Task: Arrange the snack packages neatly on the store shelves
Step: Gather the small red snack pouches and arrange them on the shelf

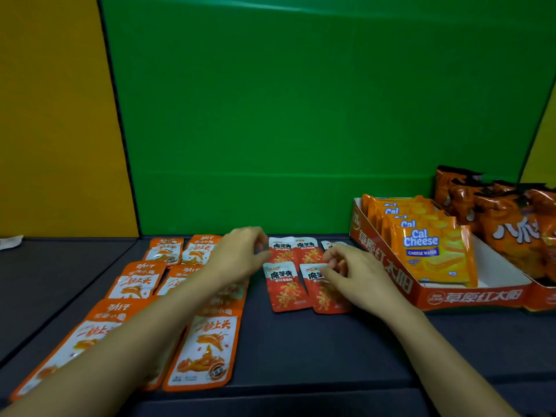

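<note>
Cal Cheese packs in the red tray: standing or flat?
Standing: the Cal Cheese packs sit on edge in a row inside the red tray.

A green back panel (301, 115) fills the rear; a yellow panel (54, 115) stands to its left, past a dark seam; a yellow sliver (543, 145) shows at the far right. A white scrap (10, 241) lies at the left edge; a red cardboard display tray (475, 296), white inside, sits at right.

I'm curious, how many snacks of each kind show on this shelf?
Orange-and-white packets: at least 7, left arm hides some
Red packets: 5
Wafer packs: about 5
Orange crisp bags: at least 3
Total: about 20 showing
</note>
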`<action>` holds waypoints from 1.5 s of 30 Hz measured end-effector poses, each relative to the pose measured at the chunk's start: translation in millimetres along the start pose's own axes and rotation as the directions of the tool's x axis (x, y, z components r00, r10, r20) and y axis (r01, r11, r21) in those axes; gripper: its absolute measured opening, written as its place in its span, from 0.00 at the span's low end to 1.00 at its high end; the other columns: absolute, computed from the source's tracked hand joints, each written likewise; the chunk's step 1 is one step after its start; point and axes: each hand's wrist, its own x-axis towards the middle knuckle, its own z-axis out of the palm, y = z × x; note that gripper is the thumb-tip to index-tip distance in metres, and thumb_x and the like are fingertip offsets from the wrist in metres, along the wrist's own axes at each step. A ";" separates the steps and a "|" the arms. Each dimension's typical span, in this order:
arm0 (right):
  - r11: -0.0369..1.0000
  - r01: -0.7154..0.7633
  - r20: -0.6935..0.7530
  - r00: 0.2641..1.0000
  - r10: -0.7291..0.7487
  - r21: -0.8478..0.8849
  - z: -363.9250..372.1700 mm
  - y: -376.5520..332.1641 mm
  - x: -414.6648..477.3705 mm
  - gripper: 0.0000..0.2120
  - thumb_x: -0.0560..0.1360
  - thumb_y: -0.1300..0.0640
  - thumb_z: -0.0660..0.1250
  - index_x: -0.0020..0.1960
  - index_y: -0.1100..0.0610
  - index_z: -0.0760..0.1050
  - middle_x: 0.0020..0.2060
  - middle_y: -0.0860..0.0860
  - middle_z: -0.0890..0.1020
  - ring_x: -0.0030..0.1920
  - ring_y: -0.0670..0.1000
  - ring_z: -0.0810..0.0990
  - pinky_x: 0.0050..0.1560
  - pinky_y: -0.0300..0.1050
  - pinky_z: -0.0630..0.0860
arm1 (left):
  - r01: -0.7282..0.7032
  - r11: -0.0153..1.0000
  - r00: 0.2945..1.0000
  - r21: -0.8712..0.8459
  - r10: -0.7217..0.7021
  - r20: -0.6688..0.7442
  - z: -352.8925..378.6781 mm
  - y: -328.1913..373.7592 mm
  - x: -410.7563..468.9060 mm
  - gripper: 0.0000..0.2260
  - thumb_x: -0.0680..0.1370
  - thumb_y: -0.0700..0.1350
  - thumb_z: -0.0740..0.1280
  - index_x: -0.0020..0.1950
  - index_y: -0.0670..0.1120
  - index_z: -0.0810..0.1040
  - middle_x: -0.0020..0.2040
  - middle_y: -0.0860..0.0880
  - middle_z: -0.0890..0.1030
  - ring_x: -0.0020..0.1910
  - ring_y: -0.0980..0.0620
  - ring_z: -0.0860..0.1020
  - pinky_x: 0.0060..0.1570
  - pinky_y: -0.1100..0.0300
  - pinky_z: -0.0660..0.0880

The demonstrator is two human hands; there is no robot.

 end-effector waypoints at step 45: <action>0.966 0.228 0.433 0.888 -0.155 -0.122 302.4 -467.5 113.8 0.16 0.76 0.45 0.62 0.58 0.51 0.76 0.59 0.51 0.78 0.59 0.53 0.75 0.58 0.52 0.74 | 0.734 0.650 0.678 0.194 -0.710 -0.188 -252.5 -550.7 -199.4 0.23 0.78 0.52 0.61 0.66 0.37 0.67 0.66 0.35 0.69 0.65 0.37 0.65 0.64 0.46 0.66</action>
